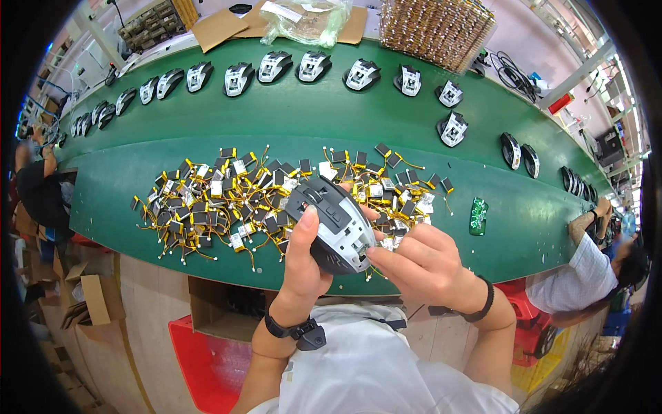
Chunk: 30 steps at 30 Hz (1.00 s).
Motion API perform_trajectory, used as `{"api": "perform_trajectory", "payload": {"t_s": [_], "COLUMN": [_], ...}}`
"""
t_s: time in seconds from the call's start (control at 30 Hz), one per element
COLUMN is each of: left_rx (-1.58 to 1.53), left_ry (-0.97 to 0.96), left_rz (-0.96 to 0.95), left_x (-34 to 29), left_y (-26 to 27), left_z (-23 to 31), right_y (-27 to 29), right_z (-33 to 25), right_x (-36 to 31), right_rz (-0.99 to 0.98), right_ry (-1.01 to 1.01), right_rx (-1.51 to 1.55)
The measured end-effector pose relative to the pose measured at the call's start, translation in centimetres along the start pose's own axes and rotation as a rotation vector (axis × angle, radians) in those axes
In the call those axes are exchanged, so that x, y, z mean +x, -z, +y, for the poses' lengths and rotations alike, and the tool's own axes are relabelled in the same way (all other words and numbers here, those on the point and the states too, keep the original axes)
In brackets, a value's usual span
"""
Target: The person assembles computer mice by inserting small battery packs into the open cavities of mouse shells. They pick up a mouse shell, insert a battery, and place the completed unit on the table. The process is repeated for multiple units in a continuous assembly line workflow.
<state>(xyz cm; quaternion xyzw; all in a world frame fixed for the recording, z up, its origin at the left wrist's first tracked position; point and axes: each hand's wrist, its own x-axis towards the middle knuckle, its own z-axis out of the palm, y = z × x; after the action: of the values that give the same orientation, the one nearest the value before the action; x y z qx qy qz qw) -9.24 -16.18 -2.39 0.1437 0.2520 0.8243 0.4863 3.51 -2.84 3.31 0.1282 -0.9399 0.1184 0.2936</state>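
A partly assembled computer mouse (pixel 332 219), black at the front and silver-grey with open cutouts behind, is held up over the near part of the green bench. My left hand (pixel 301 265) grips it, the thumb along its left side and other fingertips showing at the far side. My right hand (pixel 424 269) is pinched at the mouse's rear opening, touching its edge; whatever sits between those fingertips is too small to make out. Beneath and around the mouse lies a wide heap of small battery packs (pixel 200 207) with yellow tape and thin wires.
Along the far side of the green bench (pixel 262 127) runs a curved row of similar mice (pixel 238 79). A green patterned piece (pixel 478 216) lies right of the batteries. A red crate (pixel 200 372) and a cardboard box (pixel 224 310) stand below the near edge. People sit at both sides.
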Motion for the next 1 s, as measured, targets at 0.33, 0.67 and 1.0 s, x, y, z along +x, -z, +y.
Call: {"api": "perform_trajectory", "payload": {"t_s": [0.33,0.67,1.0], "left_rx": [0.061,-0.104,-0.143], "left_ry": [0.015,0.126,0.125], "left_rz": [0.111,0.168,0.154], "left_x": [0.3,0.8,0.9], "left_y": [-0.2,0.2,0.8], "left_z": [-0.2,-0.4,-0.4], "right_y": [1.1,0.7,0.5], "right_z": [0.9,1.9,0.0], "right_x": [1.5,2.6,1.6], "right_rz": [-0.230,-0.289,-0.293], "right_ry": [0.109,0.125,0.161], "right_rx": [0.019,0.092,-0.158]}}
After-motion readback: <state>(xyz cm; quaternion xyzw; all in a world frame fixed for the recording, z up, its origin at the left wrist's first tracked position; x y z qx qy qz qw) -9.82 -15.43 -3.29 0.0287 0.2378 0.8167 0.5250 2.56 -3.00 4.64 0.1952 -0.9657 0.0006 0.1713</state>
